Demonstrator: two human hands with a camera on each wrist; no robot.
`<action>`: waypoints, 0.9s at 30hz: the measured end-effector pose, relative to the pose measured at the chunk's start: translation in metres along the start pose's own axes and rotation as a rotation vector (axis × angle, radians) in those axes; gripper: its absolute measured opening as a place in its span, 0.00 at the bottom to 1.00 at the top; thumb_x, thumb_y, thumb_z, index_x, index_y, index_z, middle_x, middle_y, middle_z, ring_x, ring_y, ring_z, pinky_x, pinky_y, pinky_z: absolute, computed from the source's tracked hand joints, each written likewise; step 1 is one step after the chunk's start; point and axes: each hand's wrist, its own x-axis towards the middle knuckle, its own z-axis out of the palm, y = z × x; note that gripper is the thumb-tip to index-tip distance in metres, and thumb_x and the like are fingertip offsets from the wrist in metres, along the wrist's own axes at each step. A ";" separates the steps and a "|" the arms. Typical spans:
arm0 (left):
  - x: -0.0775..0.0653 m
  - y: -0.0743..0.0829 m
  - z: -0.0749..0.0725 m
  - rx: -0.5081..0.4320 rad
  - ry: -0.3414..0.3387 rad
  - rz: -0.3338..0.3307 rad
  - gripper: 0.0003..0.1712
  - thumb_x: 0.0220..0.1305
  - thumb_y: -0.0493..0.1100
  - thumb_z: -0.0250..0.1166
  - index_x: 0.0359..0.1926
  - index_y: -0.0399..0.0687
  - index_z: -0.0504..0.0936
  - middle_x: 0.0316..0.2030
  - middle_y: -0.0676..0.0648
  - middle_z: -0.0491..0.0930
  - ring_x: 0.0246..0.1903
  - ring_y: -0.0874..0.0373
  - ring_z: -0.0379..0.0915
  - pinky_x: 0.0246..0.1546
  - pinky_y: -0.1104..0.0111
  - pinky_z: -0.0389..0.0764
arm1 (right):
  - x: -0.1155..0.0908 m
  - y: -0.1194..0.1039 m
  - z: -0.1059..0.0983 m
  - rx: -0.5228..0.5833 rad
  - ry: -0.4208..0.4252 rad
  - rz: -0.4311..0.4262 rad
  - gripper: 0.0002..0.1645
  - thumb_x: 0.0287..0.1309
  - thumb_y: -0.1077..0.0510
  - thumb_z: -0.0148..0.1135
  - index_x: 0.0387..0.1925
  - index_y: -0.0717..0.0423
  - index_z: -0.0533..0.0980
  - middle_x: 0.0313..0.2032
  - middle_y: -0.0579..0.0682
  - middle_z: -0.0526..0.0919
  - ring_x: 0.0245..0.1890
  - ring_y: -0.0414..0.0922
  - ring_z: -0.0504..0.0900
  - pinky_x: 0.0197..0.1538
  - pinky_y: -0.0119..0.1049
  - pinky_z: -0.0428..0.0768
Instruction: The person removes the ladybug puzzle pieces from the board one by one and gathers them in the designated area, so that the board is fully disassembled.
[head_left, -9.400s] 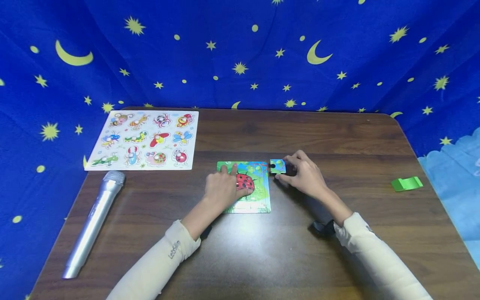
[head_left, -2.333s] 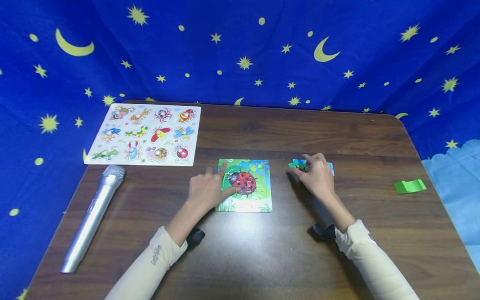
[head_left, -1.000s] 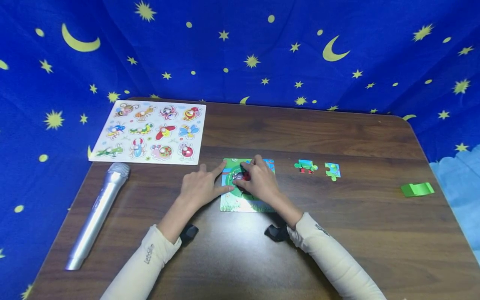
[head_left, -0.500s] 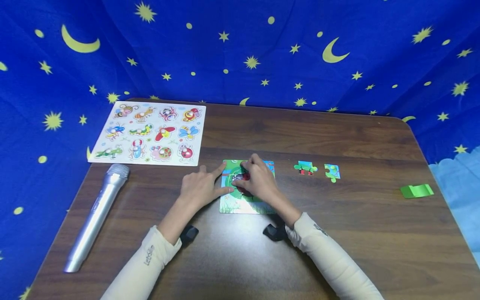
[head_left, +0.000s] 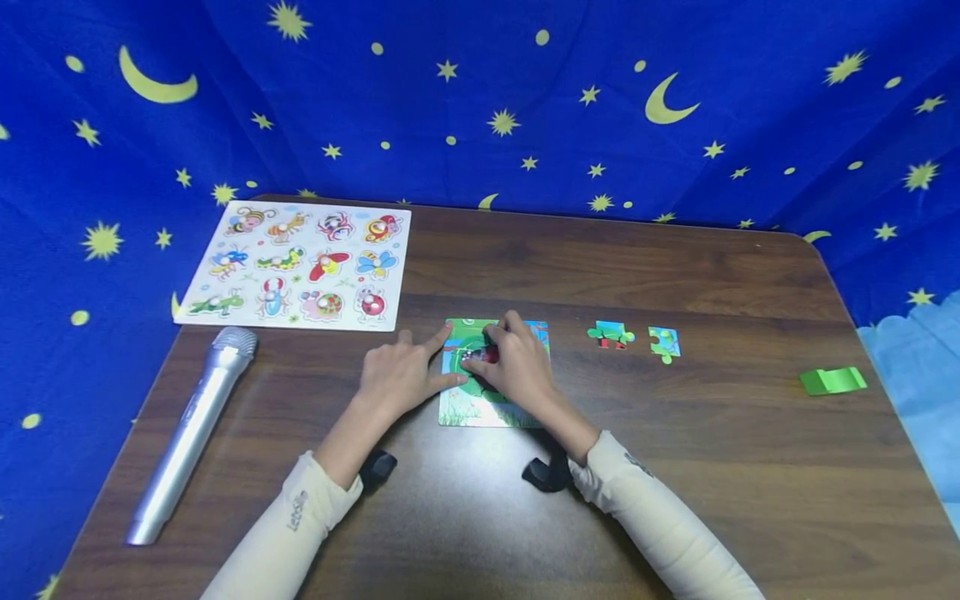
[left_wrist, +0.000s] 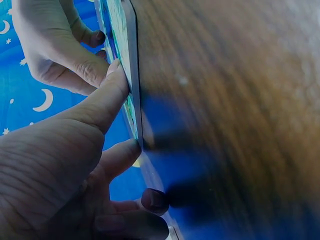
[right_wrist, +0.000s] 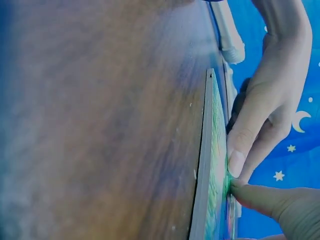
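Note:
A ladybug jigsaw puzzle lies flat in the middle of the brown table, its middle covered by fingers. My left hand steadies its left side: the thumb rests on the face and the index finger reaches the upper left corner. My right hand is over the puzzle, thumb and index finger bent around a puzzle piece by the ladybug's head; the piece is mostly hidden. In the right wrist view both thumbs meet near the puzzle's face. To the right lie two loose pieces, one with red and black parts, one blue-green.
A white insect peg board lies at the back left. Below it a silver microphone slants along the left side. Near the right edge sits a green block. A blue star-and-moon cloth hangs behind the table.
Earlier my right hand set pieces down right of the puzzle, then came back onto it. My left hand has shifted to the puzzle's left edge. Over the last second both hands barely move.

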 end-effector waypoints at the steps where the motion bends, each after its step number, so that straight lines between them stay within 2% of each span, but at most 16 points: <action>1: 0.000 0.000 0.000 -0.002 0.002 0.001 0.51 0.55 0.79 0.58 0.76 0.67 0.58 0.41 0.34 0.78 0.18 0.52 0.67 0.18 0.63 0.67 | 0.000 -0.001 -0.001 0.006 -0.006 0.009 0.34 0.44 0.45 0.80 0.46 0.68 0.83 0.36 0.54 0.74 0.29 0.44 0.69 0.29 0.33 0.68; 5: 0.000 0.001 -0.001 -0.003 0.002 -0.001 0.51 0.55 0.79 0.58 0.76 0.67 0.58 0.40 0.35 0.78 0.18 0.52 0.67 0.19 0.63 0.68 | 0.002 -0.004 -0.003 0.013 -0.043 0.043 0.34 0.46 0.46 0.79 0.47 0.68 0.82 0.37 0.54 0.74 0.30 0.44 0.70 0.29 0.34 0.69; 12: 0.000 0.000 -0.002 -0.007 -0.008 0.003 0.51 0.55 0.79 0.58 0.76 0.67 0.59 0.39 0.36 0.77 0.18 0.54 0.65 0.19 0.64 0.66 | 0.003 0.006 -0.011 0.021 -0.082 0.016 0.37 0.47 0.48 0.76 0.54 0.68 0.80 0.42 0.55 0.73 0.33 0.46 0.74 0.33 0.39 0.77; 19: 0.001 -0.002 -0.001 -0.028 -0.019 0.007 0.52 0.55 0.78 0.60 0.76 0.66 0.58 0.47 0.33 0.78 0.20 0.53 0.67 0.20 0.63 0.67 | -0.002 0.036 -0.039 0.058 -0.093 -0.006 0.40 0.47 0.48 0.78 0.58 0.66 0.77 0.43 0.53 0.70 0.27 0.43 0.68 0.25 0.32 0.67; 23: 0.001 -0.002 -0.001 -0.037 -0.017 0.006 0.52 0.54 0.78 0.60 0.76 0.66 0.59 0.48 0.32 0.78 0.20 0.53 0.67 0.20 0.63 0.67 | -0.006 0.058 -0.053 0.033 -0.083 -0.021 0.40 0.47 0.47 0.77 0.58 0.66 0.77 0.41 0.52 0.68 0.27 0.42 0.65 0.24 0.33 0.62; 27: 0.001 -0.002 -0.002 -0.035 -0.020 0.006 0.52 0.54 0.78 0.60 0.76 0.66 0.59 0.53 0.30 0.77 0.20 0.52 0.68 0.20 0.63 0.68 | -0.011 0.078 -0.066 0.010 -0.091 0.007 0.41 0.49 0.47 0.76 0.60 0.65 0.76 0.42 0.53 0.69 0.28 0.44 0.65 0.25 0.34 0.62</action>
